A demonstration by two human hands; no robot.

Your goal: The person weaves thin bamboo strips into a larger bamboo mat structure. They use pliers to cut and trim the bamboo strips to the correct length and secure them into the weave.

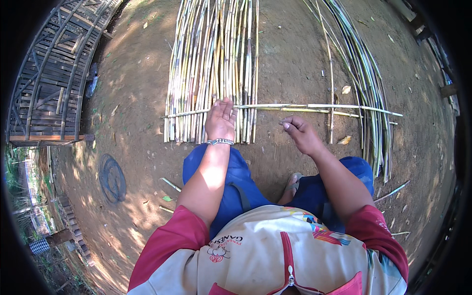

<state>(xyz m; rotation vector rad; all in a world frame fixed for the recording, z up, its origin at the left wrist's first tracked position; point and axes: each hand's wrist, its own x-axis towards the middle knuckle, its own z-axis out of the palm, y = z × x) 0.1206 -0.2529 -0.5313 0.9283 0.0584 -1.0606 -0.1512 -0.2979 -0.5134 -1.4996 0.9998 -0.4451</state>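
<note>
A row of long, thin yellow-green stalks (pixel 196 59), bamboo or cane, lies side by side on the ground ahead of me. Two thin stalks (pixel 334 106) cross its near end and run right to a curved bundle of greener stalks (pixel 371 91). My left hand (pixel 221 120) is over the row at the crossing stalks, palm showing and fingers stretched out; whether it touches them is unclear. Just below the crossing stalks, to the right of the row, my right hand (pixel 301 133) is closed in a pinch. Something small and dark may be at its fingertips.
A slatted bamboo structure (pixel 54 78) stands at the left. Nearer lies a dark coil (pixel 112 178) on the soil. A single stalk (pixel 330 64) lies between row and bundle. Short cut pieces (pixel 170 185) and dry leaves (pixel 345 140) are scattered about my feet.
</note>
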